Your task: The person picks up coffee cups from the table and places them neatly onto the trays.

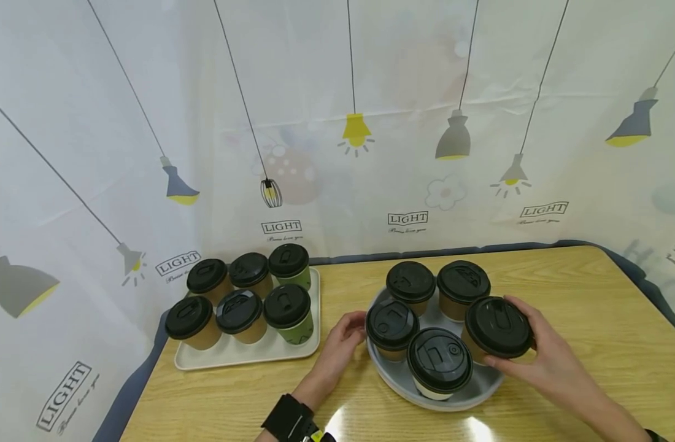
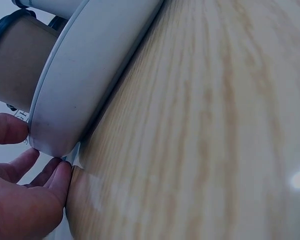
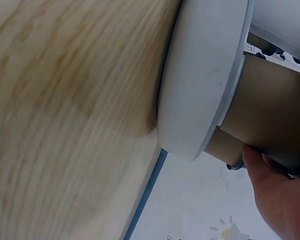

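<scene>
My right hand [image 1: 555,362] grips a brown paper coffee cup [image 3: 270,107] with a black lid [image 1: 499,325] at the right side of a grey round tray [image 1: 389,371]. The cup leans a little, its lower part within the rim; whether its base touches the tray is hidden. At the tray's left edge, my left hand [image 1: 337,350] holds the rim with curled fingers [image 2: 12,129]. Other lidded cups stand upright on this tray: two brown ones [image 1: 453,307] at the back, a brown one [image 1: 393,353] on the left and a pale one [image 1: 434,391] in front.
A cream rectangular tray [image 1: 246,357] to the left carries several black-lidded cups, brown [image 1: 205,334] and green [image 1: 296,331]. Both trays stand on a wooden table [image 1: 602,307]. Behind it hangs a white curtain [image 1: 326,61] printed with lamps.
</scene>
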`<state>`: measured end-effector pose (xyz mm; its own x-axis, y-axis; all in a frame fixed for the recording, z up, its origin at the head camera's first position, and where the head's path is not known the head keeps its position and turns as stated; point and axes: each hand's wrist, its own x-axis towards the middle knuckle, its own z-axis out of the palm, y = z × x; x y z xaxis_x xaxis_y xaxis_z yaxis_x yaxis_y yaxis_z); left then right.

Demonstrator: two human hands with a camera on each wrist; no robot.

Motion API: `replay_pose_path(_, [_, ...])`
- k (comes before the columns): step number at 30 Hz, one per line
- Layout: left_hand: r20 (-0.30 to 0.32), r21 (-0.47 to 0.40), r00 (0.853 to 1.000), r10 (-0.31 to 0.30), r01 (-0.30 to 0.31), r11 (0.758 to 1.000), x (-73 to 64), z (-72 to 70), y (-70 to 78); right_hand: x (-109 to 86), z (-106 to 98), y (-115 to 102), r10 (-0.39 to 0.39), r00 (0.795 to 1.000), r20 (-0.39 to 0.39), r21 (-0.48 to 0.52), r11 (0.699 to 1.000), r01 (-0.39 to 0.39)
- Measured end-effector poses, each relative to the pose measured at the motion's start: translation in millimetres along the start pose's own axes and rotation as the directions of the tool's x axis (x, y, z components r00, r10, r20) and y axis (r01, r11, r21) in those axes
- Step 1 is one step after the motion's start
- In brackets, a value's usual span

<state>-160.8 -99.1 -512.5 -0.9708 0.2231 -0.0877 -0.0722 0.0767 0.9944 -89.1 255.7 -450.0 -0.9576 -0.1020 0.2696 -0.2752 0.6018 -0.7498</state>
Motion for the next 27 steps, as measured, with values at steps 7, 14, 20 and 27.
replay_pose_path(7, [0.007,0.0,1.0,0.005,-0.005,1.0,-0.2,-1.0,-0.2,1.6,6,5,0.009,1.0,0.028,-0.035,0.999,-0.008])
replay_pose_path(14, [0.027,0.003,1.0,0.008,-0.008,1.0,-1.1,-1.8,1.7,0.7,13,11,-0.013,0.999,0.049,-0.083,0.996,0.016])
replay_pose_path(20, [0.035,-0.007,0.999,0.011,-0.011,1.0,-0.9,-2.2,1.7,0.8,17,12,-0.002,0.998,0.069,-0.118,0.993,0.01])
replay_pose_path(27, [0.029,0.013,1.0,-0.004,0.004,1.0,-4.7,-2.8,5.4,-6.7,9,23,-0.066,0.994,0.089,-0.061,0.996,0.071])
